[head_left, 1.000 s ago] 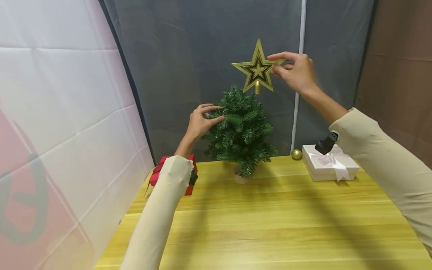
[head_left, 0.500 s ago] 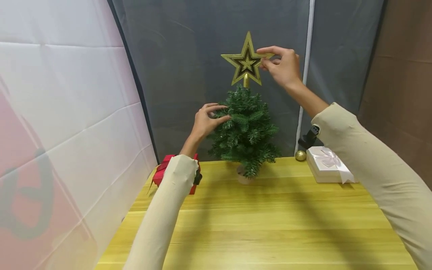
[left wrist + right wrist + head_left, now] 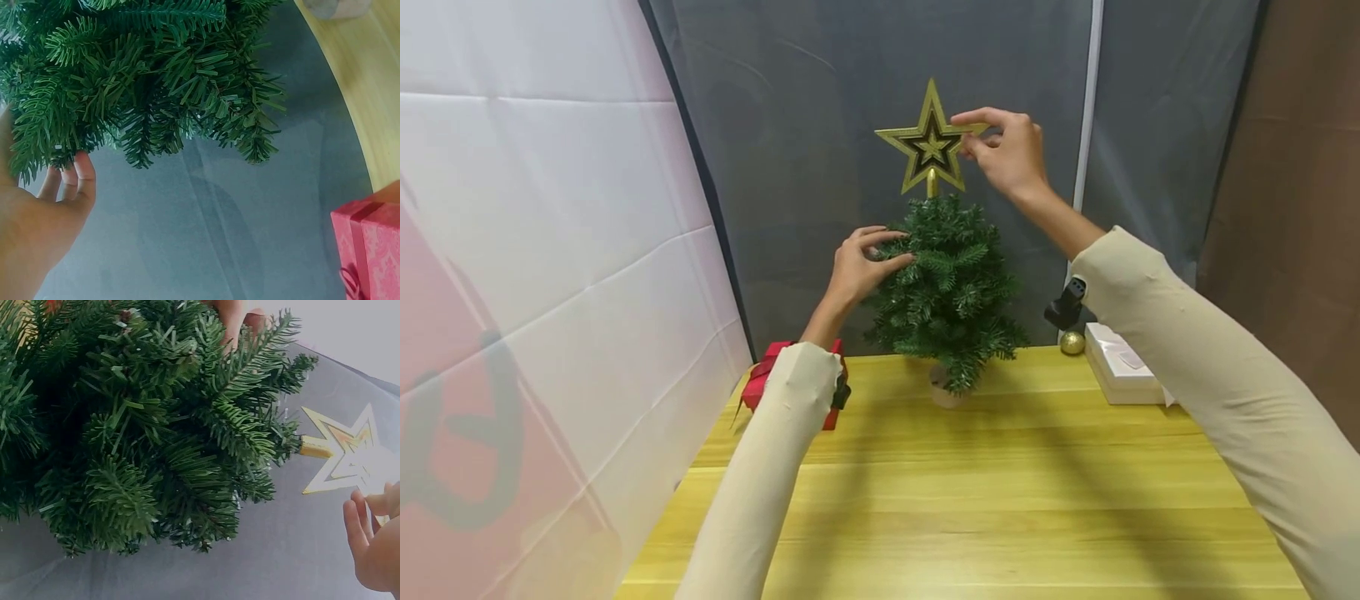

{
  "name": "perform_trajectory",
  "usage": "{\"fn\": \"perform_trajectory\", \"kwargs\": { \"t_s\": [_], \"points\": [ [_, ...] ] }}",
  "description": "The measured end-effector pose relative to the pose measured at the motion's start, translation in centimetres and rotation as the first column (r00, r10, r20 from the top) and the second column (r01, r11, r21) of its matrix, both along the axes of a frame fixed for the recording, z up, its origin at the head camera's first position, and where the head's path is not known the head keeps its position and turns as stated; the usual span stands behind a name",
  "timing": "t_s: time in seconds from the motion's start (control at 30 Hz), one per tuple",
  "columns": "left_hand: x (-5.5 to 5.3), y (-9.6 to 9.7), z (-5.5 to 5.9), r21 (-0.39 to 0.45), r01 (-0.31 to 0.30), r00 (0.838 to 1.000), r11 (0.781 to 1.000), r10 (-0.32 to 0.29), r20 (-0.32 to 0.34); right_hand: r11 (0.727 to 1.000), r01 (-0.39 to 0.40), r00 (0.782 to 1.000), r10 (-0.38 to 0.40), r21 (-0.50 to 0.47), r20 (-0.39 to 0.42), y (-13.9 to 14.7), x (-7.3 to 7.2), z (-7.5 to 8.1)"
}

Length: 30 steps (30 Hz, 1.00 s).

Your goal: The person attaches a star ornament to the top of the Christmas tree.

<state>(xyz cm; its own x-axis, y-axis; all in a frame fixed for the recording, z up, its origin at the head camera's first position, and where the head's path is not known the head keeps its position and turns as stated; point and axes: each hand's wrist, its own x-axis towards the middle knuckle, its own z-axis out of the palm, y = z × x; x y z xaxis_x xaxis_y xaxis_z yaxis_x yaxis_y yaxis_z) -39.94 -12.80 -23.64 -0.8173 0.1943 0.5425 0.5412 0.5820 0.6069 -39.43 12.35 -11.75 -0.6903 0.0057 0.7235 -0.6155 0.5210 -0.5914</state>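
My right hand [image 3: 1011, 154] pinches one point of a gold star tree topper [image 3: 932, 143] between thumb and fingers. The star stands upright over a small green Christmas tree [image 3: 951, 283], its gold tube [image 3: 315, 447] right at the tree's tip in the right wrist view. On the tree's upper left side, my left hand [image 3: 861, 267] grips the branches, thumb in front and fingers behind. Those fingertips [image 3: 84, 165] go partly among the needles in the left wrist view. The tree rests on a pale round base [image 3: 949, 396].
A red gift box [image 3: 767, 367] sits at the back left of the wooden table [image 3: 970, 500], partly behind my left sleeve. A gold ball ornament [image 3: 1072, 342] and a white gift box [image 3: 1112, 375] with a ribbon are at the back right. Grey cloth [image 3: 820, 150] hangs behind.
My right hand has brought the star leftward, from right of the tree to over its tip, then slightly down. My left hand keeps its place on the branches. The head view has shifted slightly.
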Motion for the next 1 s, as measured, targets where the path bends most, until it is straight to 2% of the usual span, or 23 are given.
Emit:
{"fn": "perform_trajectory", "kwargs": {
  "t_s": [0.23,0.43,0.67,0.83,1.0],
  "points": [
    [0.0,-0.4,0.0,-0.013,-0.022,1.000,1.000,0.022,0.005,0.997,-0.007,0.999,0.003,0.078,0.052,0.0,-0.3,-1.0],
    [0.0,-0.5,-0.2,-0.018,-0.019,1.000,1.000,0.020,0.004,0.998,-0.025,0.993,0.018,0.058,0.117,0.3,-0.3,-1.4],
    [-0.1,-0.6,-0.2,-0.009,-0.009,1.000,1.000,0.010,0.003,0.998,-0.040,0.996,0.036,0.047,0.085,1.2,0.2,-1.2],
    [-0.3,-0.7,-0.2,-0.016,-0.010,1.000,1.000,0.010,0.005,1.000,-0.023,0.997,0.022,0.017,0.078,2.3,0.5,-1.2],
    [-0.5,-0.8,-0.4,-0.023,-0.009,1.000,1.000,0.009,-0.001,0.999,-0.003,0.998,0.000,0.041,0.069,4.0,1.0,-1.7]
  ]
}}
